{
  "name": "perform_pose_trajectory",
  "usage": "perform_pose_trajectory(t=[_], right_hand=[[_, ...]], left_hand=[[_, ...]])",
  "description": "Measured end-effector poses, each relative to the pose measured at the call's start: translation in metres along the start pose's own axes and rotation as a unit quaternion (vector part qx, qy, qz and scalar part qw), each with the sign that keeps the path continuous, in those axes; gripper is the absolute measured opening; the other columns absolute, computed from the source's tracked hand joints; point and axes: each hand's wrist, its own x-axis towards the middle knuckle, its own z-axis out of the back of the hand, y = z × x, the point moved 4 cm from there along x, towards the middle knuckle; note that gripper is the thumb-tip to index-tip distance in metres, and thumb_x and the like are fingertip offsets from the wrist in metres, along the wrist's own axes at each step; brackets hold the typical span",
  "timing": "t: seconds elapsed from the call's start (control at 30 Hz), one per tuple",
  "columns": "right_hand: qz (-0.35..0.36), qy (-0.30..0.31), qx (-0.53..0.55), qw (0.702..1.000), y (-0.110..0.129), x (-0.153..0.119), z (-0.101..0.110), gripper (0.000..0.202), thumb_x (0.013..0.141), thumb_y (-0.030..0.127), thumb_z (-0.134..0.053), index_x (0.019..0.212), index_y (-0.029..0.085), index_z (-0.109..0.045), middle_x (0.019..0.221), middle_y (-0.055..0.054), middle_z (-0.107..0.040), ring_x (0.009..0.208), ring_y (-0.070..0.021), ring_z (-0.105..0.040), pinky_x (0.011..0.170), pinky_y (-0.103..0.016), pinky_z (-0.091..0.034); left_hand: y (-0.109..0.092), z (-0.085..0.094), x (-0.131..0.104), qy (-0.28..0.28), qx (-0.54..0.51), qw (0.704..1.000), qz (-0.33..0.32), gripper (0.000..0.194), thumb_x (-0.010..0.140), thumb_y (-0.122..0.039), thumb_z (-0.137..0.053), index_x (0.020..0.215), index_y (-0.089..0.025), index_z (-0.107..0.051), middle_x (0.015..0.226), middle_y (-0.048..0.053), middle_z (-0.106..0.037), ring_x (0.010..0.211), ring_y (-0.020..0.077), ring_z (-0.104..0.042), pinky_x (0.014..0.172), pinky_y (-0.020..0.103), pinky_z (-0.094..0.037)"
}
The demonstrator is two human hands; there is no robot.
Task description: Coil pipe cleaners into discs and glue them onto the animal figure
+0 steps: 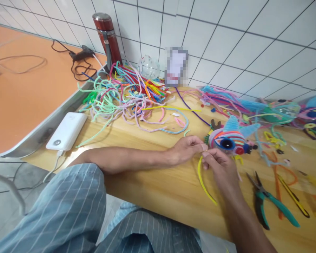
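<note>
My left hand and my right hand meet at the fingertips over the table. Both pinch one end of a yellow pipe cleaner, whose loose length curves down past my right hand. Just beyond my fingers lies a colourful animal figure with striped pipe-cleaner wrapping, a blue-rimmed black eye, light blue ears and a red round patch. A small green fringed piece sits at the figure's left side, partly behind my fingers. The exact pinch point is small and partly covered by the fingers.
Teal-handled pliers and a yellow cutter lie to the right. Tangled pipe cleaners spread at the back left, near a red thermos. A white power bank rests at left; a phone leans on the tiled wall.
</note>
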Motion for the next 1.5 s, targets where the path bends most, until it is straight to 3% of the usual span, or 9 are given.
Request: perform_pose_trajectory(t=[0.23, 0.43, 0.6, 0.9, 1.0, 1.17, 1.27, 1.4, 1.5], right_hand=[[-0.015, -0.026, 0.102, 0.994, -0.019, -0.008, -0.004, 0.018, 0.089, 0.038, -0.074, 0.079, 0.024, -0.067, 0.057, 0.004, -0.06, 0.052, -0.0119, -0.053, 0.058, -0.027, -0.041], [-0.033, -0.022, 0.069, 0.997, -0.01, -0.012, 0.004, 0.016, 0.085, 0.033, -0.073, 0.074, 0.023, -0.067, 0.055, 0.005, -0.054, 0.052, -0.011, -0.046, 0.056, -0.027, -0.035], [-0.034, -0.013, 0.039, 0.999, -0.002, -0.014, 0.005, 0.022, 0.08, 0.034, -0.07, 0.066, 0.022, -0.059, 0.055, 0.005, -0.05, 0.053, -0.0109, -0.042, 0.054, -0.027, -0.032], [-0.05, -0.021, 0.031, 0.998, -0.003, -0.021, 0.003, 0.02, 0.08, 0.037, -0.07, 0.071, 0.021, -0.063, 0.059, 0.004, -0.052, 0.055, -0.0114, -0.043, 0.053, -0.027, -0.033], [-0.045, -0.025, 0.05, 0.997, -0.007, -0.021, 0.004, 0.018, 0.084, 0.036, -0.071, 0.075, 0.021, -0.065, 0.062, 0.005, -0.054, 0.056, -0.0111, -0.044, 0.055, -0.027, -0.035], [-0.049, -0.045, 0.108, 0.992, -0.014, -0.018, 0.002, 0.018, 0.086, 0.038, -0.073, 0.083, 0.022, -0.066, 0.06, 0.006, -0.052, 0.053, -0.0102, -0.041, 0.053, -0.026, -0.034], [-0.044, -0.037, 0.12, 0.991, -0.011, -0.016, -0.002, 0.02, 0.085, 0.039, -0.073, 0.079, 0.022, -0.064, 0.057, 0.007, -0.052, 0.05, -0.0104, -0.041, 0.052, -0.026, -0.034], [-0.034, -0.04, 0.103, 0.993, -0.007, -0.015, -0.003, 0.021, 0.084, 0.038, -0.073, 0.075, 0.022, -0.062, 0.056, 0.006, -0.051, 0.051, -0.0106, -0.041, 0.053, -0.027, -0.033], [-0.025, -0.058, 0.088, 0.994, -0.006, -0.017, 0.001, 0.018, 0.083, 0.033, -0.072, 0.073, 0.022, -0.061, 0.057, 0.006, -0.049, 0.054, -0.0104, -0.04, 0.055, -0.027, -0.032]], left_hand=[[0.011, -0.007, -0.012, -0.002, -0.062, 0.997, 0.042, 0.035, 0.079, -0.047, -0.079, 0.085, -0.016, -0.062, 0.068, -0.006, -0.051, 0.059, 0.0069, -0.038, 0.056, 0.024, -0.03], [0.008, -0.005, 0.0, 0.095, -0.007, 0.995, 0.016, 0.055, 0.086, -0.071, -0.067, 0.078, -0.017, -0.058, 0.064, -0.006, -0.047, 0.057, 0.0071, -0.039, 0.057, 0.025, -0.03], [-0.006, -0.002, 0.007, 0.175, 0.107, 0.978, -0.022, 0.04, 0.081, -0.052, -0.08, 0.085, -0.015, -0.067, 0.081, -0.001, -0.065, 0.076, 0.0112, -0.055, 0.075, 0.026, -0.044], [-0.028, 0.005, 0.009, 0.223, 0.256, 0.94, -0.022, 0.016, 0.088, -0.03, -0.071, 0.087, -0.014, -0.073, 0.077, -0.002, -0.068, 0.072, 0.01, -0.056, 0.07, 0.023, -0.042], [-0.029, 0.004, 0.006, 0.205, 0.268, 0.94, -0.041, 0.015, 0.089, -0.029, -0.069, 0.086, -0.014, -0.072, 0.076, -0.002, -0.067, 0.071, 0.01, -0.054, 0.069, 0.023, -0.042], [-0.014, 0.002, -0.004, 0.078, 0.18, 0.977, -0.087, 0.024, 0.092, -0.037, -0.069, 0.088, -0.014, -0.07, 0.08, 0.0, -0.067, 0.075, 0.0114, -0.056, 0.073, 0.025, -0.045], [0.0, 0.0, -0.01, 0.035, 0.111, 0.989, -0.093, 0.03, 0.091, -0.044, -0.071, 0.089, -0.014, -0.069, 0.085, 0.001, -0.07, 0.08, 0.012, -0.06, 0.08, 0.026, -0.049], [0.009, -0.002, -0.014, 0.024, 0.078, 0.993, -0.085, 0.036, 0.089, -0.051, -0.075, 0.088, -0.014, -0.07, 0.085, 0.001, -0.071, 0.08, 0.0122, -0.06, 0.081, 0.027, -0.049], [0.004, -0.002, -0.01, 0.055, 0.095, 0.992, -0.069, 0.036, 0.089, -0.05, -0.074, 0.088, -0.014, -0.071, 0.083, 0.0, -0.069, 0.078, 0.0113, -0.057, 0.079, 0.026, -0.046]])
